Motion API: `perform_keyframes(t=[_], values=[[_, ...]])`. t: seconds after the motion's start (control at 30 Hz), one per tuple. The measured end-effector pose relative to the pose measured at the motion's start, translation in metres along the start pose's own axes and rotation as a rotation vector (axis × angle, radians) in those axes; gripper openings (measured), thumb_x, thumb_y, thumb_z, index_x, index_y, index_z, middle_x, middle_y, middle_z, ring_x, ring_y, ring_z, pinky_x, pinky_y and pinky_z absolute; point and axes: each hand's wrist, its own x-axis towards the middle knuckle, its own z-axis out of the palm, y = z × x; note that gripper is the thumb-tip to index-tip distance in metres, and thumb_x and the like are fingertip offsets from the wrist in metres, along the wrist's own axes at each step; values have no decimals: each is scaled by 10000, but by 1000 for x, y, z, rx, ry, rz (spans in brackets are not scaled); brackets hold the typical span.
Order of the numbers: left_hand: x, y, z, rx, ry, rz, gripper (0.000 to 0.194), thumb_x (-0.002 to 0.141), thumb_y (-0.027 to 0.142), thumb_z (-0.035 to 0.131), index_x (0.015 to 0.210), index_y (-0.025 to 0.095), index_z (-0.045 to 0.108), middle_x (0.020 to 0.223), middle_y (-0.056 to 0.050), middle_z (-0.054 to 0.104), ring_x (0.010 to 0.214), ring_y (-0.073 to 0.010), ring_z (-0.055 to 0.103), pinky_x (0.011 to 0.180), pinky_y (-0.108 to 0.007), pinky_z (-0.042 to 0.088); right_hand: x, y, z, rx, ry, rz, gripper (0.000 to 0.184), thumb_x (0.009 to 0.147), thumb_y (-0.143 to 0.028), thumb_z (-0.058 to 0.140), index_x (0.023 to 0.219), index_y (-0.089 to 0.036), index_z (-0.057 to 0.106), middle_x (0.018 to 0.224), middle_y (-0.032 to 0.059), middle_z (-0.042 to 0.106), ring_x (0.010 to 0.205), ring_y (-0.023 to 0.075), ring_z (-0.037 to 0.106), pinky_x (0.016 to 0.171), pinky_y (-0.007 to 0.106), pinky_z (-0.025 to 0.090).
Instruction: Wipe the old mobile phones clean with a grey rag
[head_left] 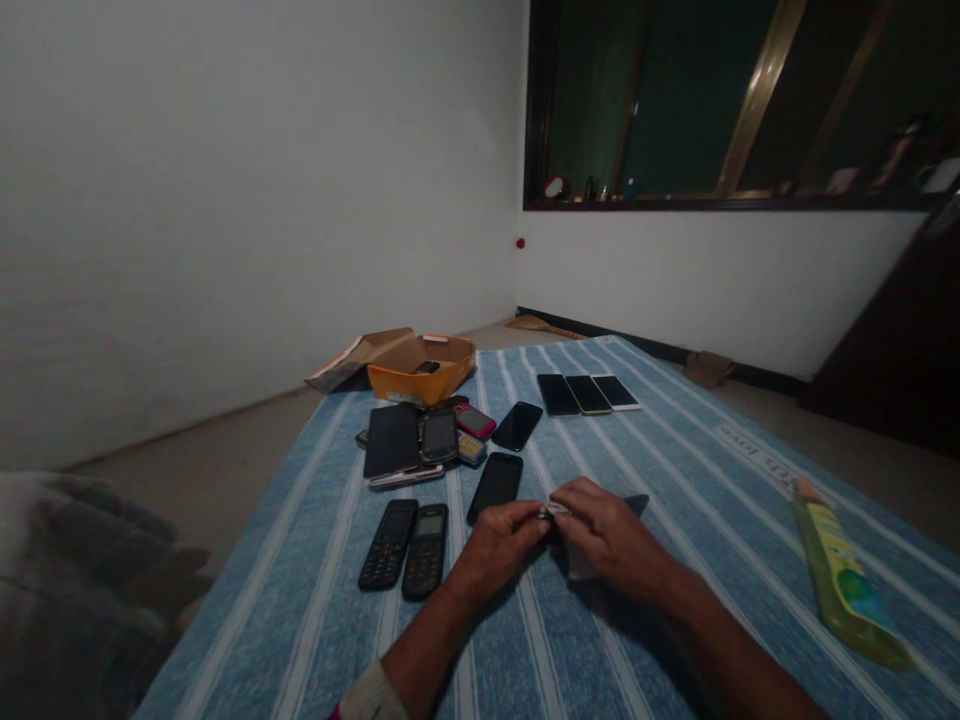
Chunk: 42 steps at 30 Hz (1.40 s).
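Over the middle of the table, my left hand and my right hand meet, fingertips closed on a small crumpled whitish piece. Whether it is paper or cloth, I cannot tell. A dark flat thing, like a phone's corner, sticks out past my right hand, which hides most of it. Just beyond my left hand lies a black smartphone. Two black keypad phones, one beside the other, lie to its left.
Behind these are a pile of phones, another smartphone and an opened orange cardboard box. Three smartphones lie in a row at the back. On the right, a yellow-green bottle rests on the striped blue tablecloth.
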Motion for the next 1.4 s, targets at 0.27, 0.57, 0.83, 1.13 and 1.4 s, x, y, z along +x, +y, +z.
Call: perform_keyframes(t=[0.27, 0.57, 0.83, 1.13, 1.4], values=[[2, 4, 0, -32, 34, -20, 302, 820, 407, 639, 894, 134, 743, 754, -29, 638, 715, -157, 542, 671, -276, 428, 3, 10, 22, -105, 86, -109, 249, 892, -23, 439, 869, -170, 639, 869, 53, 585, 805, 157, 566, 723, 264, 452], [3, 4, 0, -48, 102, -108, 334, 739, 428, 704, 900, 136, 729, 695, -26, 653, 635, -160, 587, 613, -285, 467, -8, 33, -9, -189, 72, -92, 312, 871, -9, 448, 881, -174, 713, 889, 64, 656, 828, 157, 609, 742, 261, 474], [3, 9, -1, 19, 61, -62, 281, 781, 416, 647, 786, 145, 721, 644, -16, 621, 622, -158, 582, 605, -277, 448, -26, 62, -42, -215, 135, -18, 360, 830, -1, 445, 934, -182, 739, 888, 65, 677, 840, 178, 644, 737, 276, 491], [2, 8, -2, 60, 33, -46, 271, 808, 393, 622, 845, 151, 740, 691, -23, 643, 663, -166, 589, 654, -288, 471, -11, 30, -11, -217, 119, -45, 321, 860, 21, 443, 841, -162, 706, 853, 66, 638, 800, 166, 601, 724, 264, 464], [2, 2, -3, 81, 0, 12, 319, 860, 402, 588, 990, 154, 741, 807, -55, 687, 709, -173, 586, 680, -294, 473, -3, 18, 8, -280, 66, -43, 256, 893, -18, 500, 903, -174, 704, 877, 56, 636, 839, 164, 604, 739, 248, 453]])
